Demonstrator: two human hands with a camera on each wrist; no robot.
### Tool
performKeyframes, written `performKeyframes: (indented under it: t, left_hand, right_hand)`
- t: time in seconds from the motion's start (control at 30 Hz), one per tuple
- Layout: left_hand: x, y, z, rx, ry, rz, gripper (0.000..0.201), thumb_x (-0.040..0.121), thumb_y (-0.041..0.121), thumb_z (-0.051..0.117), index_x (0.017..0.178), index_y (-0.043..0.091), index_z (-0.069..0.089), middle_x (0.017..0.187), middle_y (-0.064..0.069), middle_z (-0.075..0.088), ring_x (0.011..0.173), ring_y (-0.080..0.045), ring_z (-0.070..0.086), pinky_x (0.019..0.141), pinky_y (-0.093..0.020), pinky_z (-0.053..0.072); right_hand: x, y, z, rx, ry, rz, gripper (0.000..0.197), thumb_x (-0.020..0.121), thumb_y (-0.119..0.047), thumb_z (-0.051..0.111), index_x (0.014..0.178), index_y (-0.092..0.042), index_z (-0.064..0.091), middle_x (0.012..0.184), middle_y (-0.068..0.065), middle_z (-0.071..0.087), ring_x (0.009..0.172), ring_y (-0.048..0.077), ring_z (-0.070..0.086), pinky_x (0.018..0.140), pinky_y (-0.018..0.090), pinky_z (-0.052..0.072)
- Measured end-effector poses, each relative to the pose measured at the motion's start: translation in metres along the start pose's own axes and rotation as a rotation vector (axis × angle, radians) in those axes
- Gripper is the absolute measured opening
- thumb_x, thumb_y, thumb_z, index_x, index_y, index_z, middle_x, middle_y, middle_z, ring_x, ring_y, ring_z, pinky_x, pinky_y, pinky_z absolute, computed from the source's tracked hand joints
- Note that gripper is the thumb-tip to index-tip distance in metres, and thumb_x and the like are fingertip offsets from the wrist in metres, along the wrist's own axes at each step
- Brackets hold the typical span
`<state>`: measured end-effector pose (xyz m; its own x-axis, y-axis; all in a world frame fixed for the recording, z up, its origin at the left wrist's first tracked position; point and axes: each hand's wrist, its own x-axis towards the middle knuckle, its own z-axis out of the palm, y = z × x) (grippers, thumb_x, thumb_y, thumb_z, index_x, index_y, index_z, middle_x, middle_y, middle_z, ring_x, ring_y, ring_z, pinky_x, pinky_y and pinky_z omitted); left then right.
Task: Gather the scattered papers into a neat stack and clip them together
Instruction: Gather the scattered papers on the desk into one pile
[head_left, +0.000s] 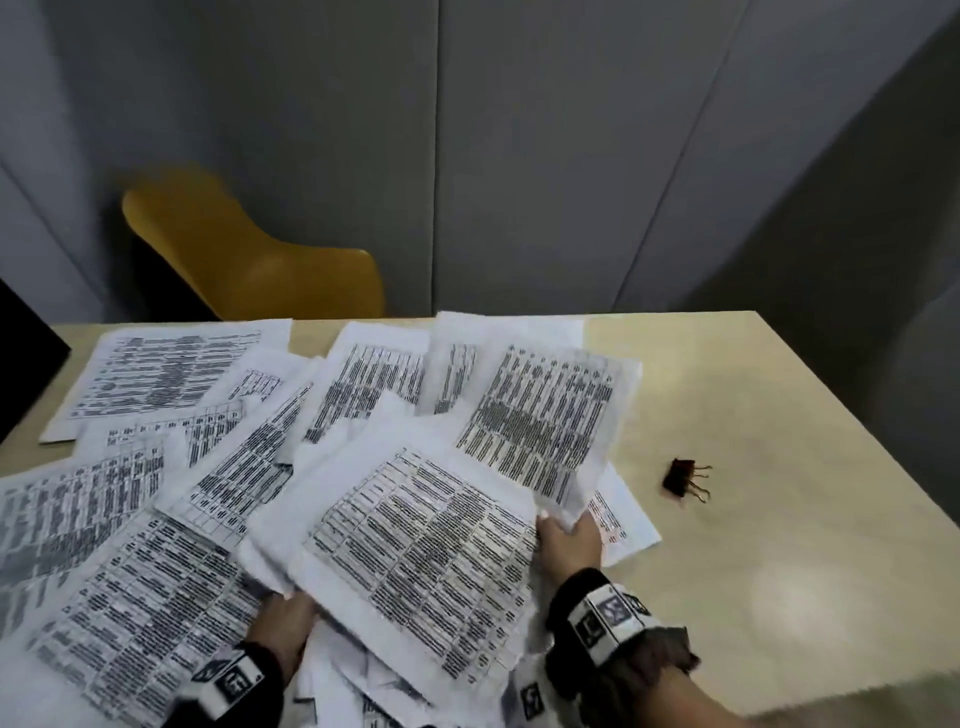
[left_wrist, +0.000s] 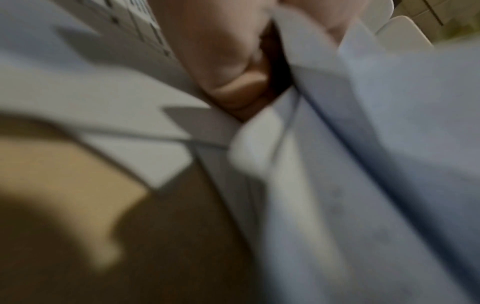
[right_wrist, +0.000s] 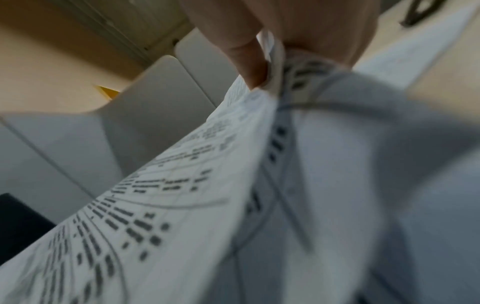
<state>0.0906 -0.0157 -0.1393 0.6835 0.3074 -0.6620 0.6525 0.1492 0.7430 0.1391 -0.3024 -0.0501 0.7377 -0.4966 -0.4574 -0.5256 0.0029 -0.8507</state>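
Observation:
Many printed sheets (head_left: 156, 395) lie fanned over the left and middle of a beige table (head_left: 779, 415). My right hand (head_left: 566, 535) pinches the near corner of a printed sheet (head_left: 545, 415) lifted above the pile; the right wrist view shows thumb and fingers (right_wrist: 249, 61) clamped on its edge (right_wrist: 182, 185). My left hand (head_left: 283, 621) holds the near left edge of a small bundle of sheets (head_left: 426, 545), with its fingers hidden beneath. In the blurred left wrist view my fingers (left_wrist: 228, 72) curl against paper (left_wrist: 376, 164). A dark binder clip (head_left: 683, 480) lies alone on the table to the right.
A yellow chair (head_left: 249, 254) stands behind the table's far edge, before grey wall panels. A black object (head_left: 26, 364) sits at the table's far left. Bare tabletop spreads right of the clip, up to the right edge (head_left: 857, 441).

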Motion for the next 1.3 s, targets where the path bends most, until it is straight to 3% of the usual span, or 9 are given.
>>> performKeyframes:
  t: [0.17,0.27,0.47,0.6,0.73,0.83,1.0,1.13,1.3]
  left_hand:
    - [-0.069,0.063,0.024,-0.390,-0.173,-0.032,0.062,0.087,0.065,0.030,0.096,0.021,0.073,0.097,-0.009,0.074,0.071,-0.017,0.073,0.071,-0.042,0.059]
    - [-0.068,0.061,0.026,-0.149,-0.099,-0.023,0.048,0.085,0.046,0.055,0.109,0.005,0.064,0.129,-0.027,0.051,0.097,-0.021,0.067,0.105,-0.041,0.036]
    - [-0.051,0.047,0.021,0.084,0.007,-0.069,0.073,0.078,0.029,0.074,0.126,-0.016,0.042,0.126,-0.039,0.049,0.116,-0.048,0.050,0.097,-0.048,0.040]
    - [-0.052,0.049,0.020,0.013,0.021,-0.042,0.028,0.081,0.016,0.071,0.097,-0.003,0.058,0.108,-0.022,0.063,0.096,-0.033,0.058,0.089,-0.036,0.043]
    - [-0.042,0.038,0.018,-0.038,0.003,-0.019,0.080,0.052,0.037,0.087,0.115,-0.002,0.056,0.112,-0.020,0.065,0.101,-0.036,0.062,0.093,-0.044,0.047]
    - [-0.047,0.044,0.020,-0.040,-0.014,-0.030,0.054,0.066,0.014,0.082,0.111,-0.006,0.059,0.107,-0.025,0.067,0.097,-0.039,0.064,0.085,-0.041,0.050]
    - [-0.044,0.041,0.020,-0.027,-0.036,-0.009,0.022,0.080,0.002,0.069,0.098,-0.007,0.062,0.096,-0.024,0.068,0.084,-0.032,0.065,0.082,-0.040,0.050]
    - [-0.041,0.036,0.013,-0.050,-0.005,-0.023,0.016,0.078,0.010,0.072,0.077,-0.002,0.061,0.081,-0.023,0.068,0.065,-0.030,0.065,0.074,-0.041,0.052]
    - [-0.041,0.037,0.009,-0.101,0.001,-0.120,0.022,0.082,0.015,0.067,0.088,-0.006,0.062,0.065,-0.016,0.071,0.068,-0.031,0.067,0.066,-0.037,0.052]
  right_hand:
    - [0.010,0.027,-0.001,0.080,-0.024,0.129,0.042,0.086,-0.014,0.054,0.126,-0.007,0.042,0.099,0.017,0.063,0.071,0.024,0.054,0.067,0.036,0.051]
    - [0.019,0.025,-0.013,-0.100,-0.143,0.147,0.035,0.077,-0.002,0.060,0.110,-0.001,0.048,0.080,0.015,0.061,0.057,0.023,0.056,0.044,0.022,0.045]
    - [0.050,-0.002,-0.022,-0.096,-0.162,0.037,0.003,0.084,-0.009,0.063,0.087,-0.007,0.061,0.078,0.010,0.063,0.071,0.023,0.058,0.061,0.026,0.046]
    - [0.062,-0.009,-0.021,-0.325,-0.255,-0.050,0.024,0.085,-0.002,0.058,0.065,-0.012,0.051,0.059,0.005,0.052,0.052,0.018,0.047,0.052,0.025,0.037]
    - [0.064,-0.016,-0.033,-0.523,-0.357,-0.112,0.030,0.088,-0.003,0.056,0.064,-0.017,0.045,0.061,-0.001,0.050,0.051,0.010,0.048,0.046,0.020,0.034]
    - [0.055,-0.013,-0.029,-0.583,-0.486,-0.051,0.025,0.087,0.000,0.052,0.067,-0.015,0.049,0.058,0.003,0.049,0.032,0.003,0.047,0.035,0.019,0.035]
    - [0.030,-0.015,-0.008,-0.633,-0.707,-0.028,0.020,0.084,-0.007,0.051,0.100,-0.009,0.064,0.090,0.009,0.068,0.074,0.025,0.066,0.066,0.031,0.055]
    - [0.066,-0.024,-0.011,-0.414,-0.396,-0.097,0.016,0.085,-0.014,0.061,0.101,-0.013,0.061,0.089,0.011,0.067,0.069,0.026,0.063,0.070,0.039,0.057]
    - [0.134,-0.056,-0.023,-0.569,0.084,-0.111,0.047,0.082,-0.025,0.062,0.125,-0.009,0.049,0.124,0.022,0.054,0.111,0.037,0.055,0.097,0.039,0.044]
